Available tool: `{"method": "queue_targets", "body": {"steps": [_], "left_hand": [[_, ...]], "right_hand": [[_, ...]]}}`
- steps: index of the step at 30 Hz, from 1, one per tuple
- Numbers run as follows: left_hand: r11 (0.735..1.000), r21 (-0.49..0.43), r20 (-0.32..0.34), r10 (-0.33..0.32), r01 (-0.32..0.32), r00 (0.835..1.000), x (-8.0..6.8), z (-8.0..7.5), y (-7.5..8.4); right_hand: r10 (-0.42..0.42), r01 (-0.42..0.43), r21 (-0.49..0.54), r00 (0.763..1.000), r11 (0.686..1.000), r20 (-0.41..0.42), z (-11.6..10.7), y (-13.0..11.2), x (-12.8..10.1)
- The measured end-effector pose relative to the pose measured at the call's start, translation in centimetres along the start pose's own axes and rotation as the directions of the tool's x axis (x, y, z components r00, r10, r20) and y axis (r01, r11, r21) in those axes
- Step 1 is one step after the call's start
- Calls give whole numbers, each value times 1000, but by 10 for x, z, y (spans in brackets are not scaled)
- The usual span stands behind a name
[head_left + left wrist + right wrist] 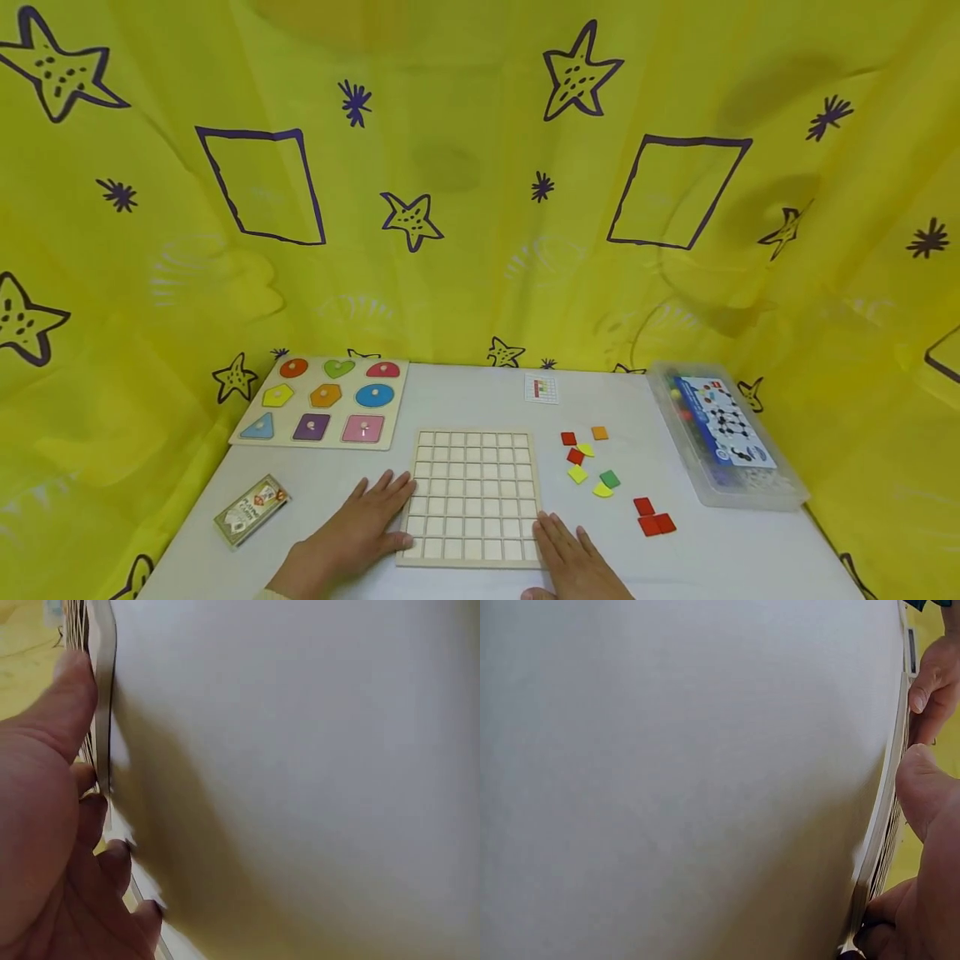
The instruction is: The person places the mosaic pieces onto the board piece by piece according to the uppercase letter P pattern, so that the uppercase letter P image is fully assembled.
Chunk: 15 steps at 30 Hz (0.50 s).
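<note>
Wooden grid board (474, 498) | left hand (365, 518): spread, touching edge | right hand (576, 560): straight-fingered, touching opposite edge

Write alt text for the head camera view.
A person's left hand and right hand touch opposite sides of a gridded board on a white table. Colored tiles lie right of it, a shape puzzle left.

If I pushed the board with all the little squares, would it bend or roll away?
The board would probably stay stiff, because its pale frame looks like wood and runs straight. It should slide rather than roll, since it lies flat and has square corners. It seems unlikely to tip, being wide and thin on the white table.
</note>
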<state>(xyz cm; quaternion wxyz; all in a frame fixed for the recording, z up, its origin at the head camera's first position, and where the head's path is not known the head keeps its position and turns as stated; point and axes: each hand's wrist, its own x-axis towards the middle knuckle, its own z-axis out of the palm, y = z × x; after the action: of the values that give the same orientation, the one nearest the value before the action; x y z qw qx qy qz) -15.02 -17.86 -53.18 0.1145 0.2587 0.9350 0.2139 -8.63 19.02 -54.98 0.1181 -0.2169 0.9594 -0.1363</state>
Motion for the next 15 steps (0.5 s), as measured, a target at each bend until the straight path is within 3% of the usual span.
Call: {"method": "queue_targets", "body": {"steps": [6,15], "left_hand": [[999,-37,22,-19,20,1000,13,-10,-13],[999,-23,-5,36,-36,999,22,-15,-24]], "right_hand": [[-20,18,58,1000,998,24,-5,2,7],[-29,27,72,999,997,33,-9,5,10]]}}
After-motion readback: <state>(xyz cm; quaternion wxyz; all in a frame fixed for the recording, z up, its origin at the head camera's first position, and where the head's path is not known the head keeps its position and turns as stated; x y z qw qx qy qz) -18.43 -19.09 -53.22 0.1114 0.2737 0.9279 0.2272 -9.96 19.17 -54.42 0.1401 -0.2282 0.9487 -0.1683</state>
